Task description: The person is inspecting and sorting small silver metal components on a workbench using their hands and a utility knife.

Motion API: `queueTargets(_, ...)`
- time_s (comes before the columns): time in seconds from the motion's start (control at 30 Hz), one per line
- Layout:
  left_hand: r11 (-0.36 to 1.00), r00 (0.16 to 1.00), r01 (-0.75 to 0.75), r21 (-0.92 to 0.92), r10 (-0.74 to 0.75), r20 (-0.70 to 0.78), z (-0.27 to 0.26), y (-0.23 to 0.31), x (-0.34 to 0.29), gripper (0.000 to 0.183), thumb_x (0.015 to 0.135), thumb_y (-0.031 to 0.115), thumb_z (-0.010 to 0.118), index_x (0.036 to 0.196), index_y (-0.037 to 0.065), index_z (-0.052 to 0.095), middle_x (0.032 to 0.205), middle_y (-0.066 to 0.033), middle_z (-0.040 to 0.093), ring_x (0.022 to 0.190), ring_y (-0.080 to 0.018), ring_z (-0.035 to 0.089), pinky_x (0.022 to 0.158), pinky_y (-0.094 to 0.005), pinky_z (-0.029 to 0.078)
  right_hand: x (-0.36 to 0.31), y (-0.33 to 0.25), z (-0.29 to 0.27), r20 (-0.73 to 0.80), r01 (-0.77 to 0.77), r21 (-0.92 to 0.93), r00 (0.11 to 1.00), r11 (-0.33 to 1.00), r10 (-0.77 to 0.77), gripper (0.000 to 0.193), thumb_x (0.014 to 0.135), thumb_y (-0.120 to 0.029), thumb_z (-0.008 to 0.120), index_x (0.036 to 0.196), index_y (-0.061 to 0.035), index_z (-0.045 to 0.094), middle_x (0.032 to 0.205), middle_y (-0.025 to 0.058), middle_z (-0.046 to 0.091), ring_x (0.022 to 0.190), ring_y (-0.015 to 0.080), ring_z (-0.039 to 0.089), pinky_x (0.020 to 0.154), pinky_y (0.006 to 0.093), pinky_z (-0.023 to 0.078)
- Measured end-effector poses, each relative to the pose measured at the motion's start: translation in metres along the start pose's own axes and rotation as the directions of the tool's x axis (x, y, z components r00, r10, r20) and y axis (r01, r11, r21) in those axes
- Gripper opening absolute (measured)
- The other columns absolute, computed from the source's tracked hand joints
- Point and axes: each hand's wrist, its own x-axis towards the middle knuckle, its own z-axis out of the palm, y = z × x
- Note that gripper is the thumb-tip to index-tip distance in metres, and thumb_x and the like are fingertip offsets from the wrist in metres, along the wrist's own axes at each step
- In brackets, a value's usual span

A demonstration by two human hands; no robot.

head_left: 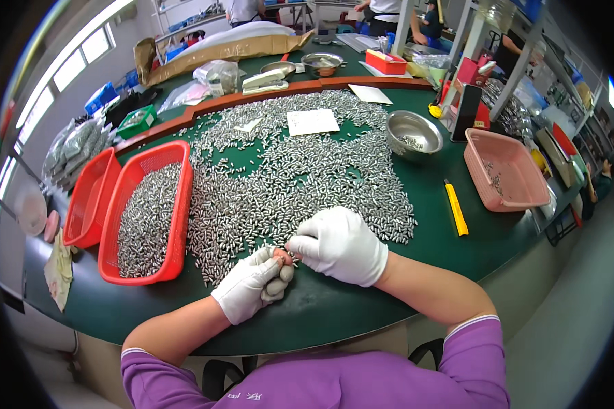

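A wide layer of small silvery, capsule-shaped metal parts (286,180) is spread over the green tabletop. At its near edge my two hands meet, both in white gloves. My left hand (254,283) is closed, its fingers curled and a thumb and fingertip bare at the glove's end. Touching or almost touching it, my right hand (340,247) is closed too, with thumb and forefinger brought together. Some metal parts lie right at the fingertips. Whatever either hand pinches is too small and covered to make out.
Left of the layer stands a red basket (184,204) full of metal parts, beside another red basket (89,204). A steel bowl (414,135), a yellow cutter knife (456,208) and a pink basket (505,170) are on the right. White cards (312,123) lie on the parts. People work beyond.
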Motion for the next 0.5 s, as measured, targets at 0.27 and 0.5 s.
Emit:
queueTargets(0.27,0.857,0.854,-0.313,0.409,0.443,-0.274,0.015,0.04,-0.018,0.013,0.099,0.029,0.055,0.101,0.016,0.055,0.078,0.0035,0.053,0.054,-0.0049,0.039,0.048,-0.0201,0.029,-0.008,0.009,-0.001,-0.139,-0.035,-0.138,0.99,0.99,0.015,0.008,0.076,-0.019,0.067,0.08,-0.0136,0.064,0.07,0.0025,0.056,0.065,0.0248,0.059,0.056,0.0392,0.048)
queueTargets(0.5,0.297,0.298,-0.094,0.95,0.919,-0.258,-0.147,0.136,-0.071,0.012,0.1,0.013,0.051,0.094,0.008,0.06,0.079,0.0003,0.058,0.062,-0.0063,0.049,0.055,-0.0212,0.04,-0.01,0.012,0.007,-0.118,-0.018,-0.168,0.993,0.986,-0.002,0.01,0.078,-0.02,0.066,0.086,-0.0148,0.063,0.077,0.0027,0.058,0.072,0.0245,0.059,0.064,0.0377,0.047)
